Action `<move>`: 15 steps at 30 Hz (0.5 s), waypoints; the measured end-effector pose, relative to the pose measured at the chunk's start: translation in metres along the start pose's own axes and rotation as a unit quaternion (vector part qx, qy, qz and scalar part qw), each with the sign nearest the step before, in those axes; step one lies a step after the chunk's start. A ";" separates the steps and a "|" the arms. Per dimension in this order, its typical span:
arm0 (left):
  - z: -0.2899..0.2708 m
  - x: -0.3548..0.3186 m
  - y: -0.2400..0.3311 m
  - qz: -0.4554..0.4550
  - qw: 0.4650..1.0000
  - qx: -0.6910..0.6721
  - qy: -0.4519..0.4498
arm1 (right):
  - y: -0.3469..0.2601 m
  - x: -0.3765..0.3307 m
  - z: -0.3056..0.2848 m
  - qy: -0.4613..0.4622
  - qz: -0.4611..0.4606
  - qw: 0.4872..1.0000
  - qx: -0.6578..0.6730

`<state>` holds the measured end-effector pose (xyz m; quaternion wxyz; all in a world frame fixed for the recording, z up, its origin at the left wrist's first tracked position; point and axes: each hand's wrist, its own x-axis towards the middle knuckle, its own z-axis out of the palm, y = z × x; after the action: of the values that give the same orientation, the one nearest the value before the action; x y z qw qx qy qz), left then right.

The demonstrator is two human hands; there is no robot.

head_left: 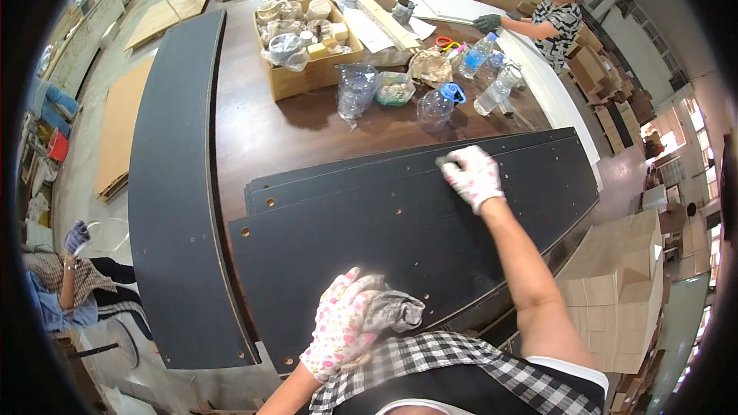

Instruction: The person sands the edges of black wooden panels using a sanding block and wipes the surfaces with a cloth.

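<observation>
Brown tabletop (296, 138) fills the middle of the view and bears the items listed below. Across its near side lies a stack of black panels (346, 238), tapered and directly before the wearer; at least 3 overlapping edges show along the far left side. A long black panel (177, 184), slightly curved in this lens, lies along the left, with a narrow gap between it and the stack. A white panel (557, 92) runs along the right side of the table. Beside it is a co-worker (557, 23) in a black-and-white patterned top, dark-gloved hands at the panel's far end.

An open cardboard carton (284, 86), filled with wrapped items and tubs, sits on the far side of the tabletop.

Left hand (342, 323), in a pink-spotted white glove, is at the stack's near edge, fingers closed around a bunched grey rag (396, 311). Right hand (471, 173), similarly gloved, is over the far part of the top panel, fingers bent downward; a small greyish patch shows at the fingertips, and whether anything is pinched there cannot be told.

Beyond the stack stand a clear jug (435, 111) with a blue cap and 1 blue-labelled bottle (478, 55). Red-handled scissors (443, 42) lie farther back. Smallest noted: a round hole (245, 232) at the top panel's left corner.
</observation>
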<state>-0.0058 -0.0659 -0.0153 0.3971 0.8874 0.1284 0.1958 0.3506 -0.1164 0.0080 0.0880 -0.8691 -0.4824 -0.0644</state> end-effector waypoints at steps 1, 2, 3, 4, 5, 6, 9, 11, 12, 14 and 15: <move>0.001 0.002 0.002 -0.003 1.000 0.004 0.016 | -0.018 -0.003 0.009 0.002 -0.047 0.998 0.028; 0.004 -0.001 -0.004 0.019 0.999 0.033 0.023 | -0.042 -0.007 0.012 0.007 -0.079 0.996 0.046; 0.003 -0.001 -0.002 0.011 0.999 0.036 0.026 | -0.050 -0.009 0.016 0.019 -0.085 0.993 0.080; 0.002 -0.003 0.000 0.002 0.999 0.039 0.026 | -0.054 -0.011 0.020 0.030 -0.089 0.989 0.117; 0.001 -0.004 -0.002 0.004 0.999 0.043 0.018 | -0.048 -0.009 0.012 0.029 -0.082 0.995 0.056; 0.001 -0.005 -0.004 0.007 0.999 0.047 0.010 | -0.030 -0.007 0.008 0.008 -0.026 0.999 0.029; 0.002 0.002 0.001 0.008 0.999 0.044 0.010 | 0.022 -0.007 0.003 0.023 0.018 1.000 -0.003; 0.002 0.008 0.007 0.004 0.998 0.052 0.020 | -0.017 -0.008 0.014 0.021 -0.063 0.997 0.034; 0.002 0.011 0.008 0.003 0.998 0.055 0.014 | -0.038 -0.010 0.022 0.037 -0.108 0.992 0.051; 0.003 0.016 0.009 -0.004 0.998 0.064 -0.001 | -0.061 -0.013 0.024 0.063 -0.136 0.983 0.104; 0.002 0.017 0.010 -0.001 0.998 0.067 -0.017 | -0.045 -0.011 0.025 0.066 -0.151 0.978 0.131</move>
<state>0.0110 -0.0672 -0.0053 0.3387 0.9152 0.1359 0.1712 0.3070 -0.0961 -0.0147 0.2225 -0.7612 -0.6051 -0.0703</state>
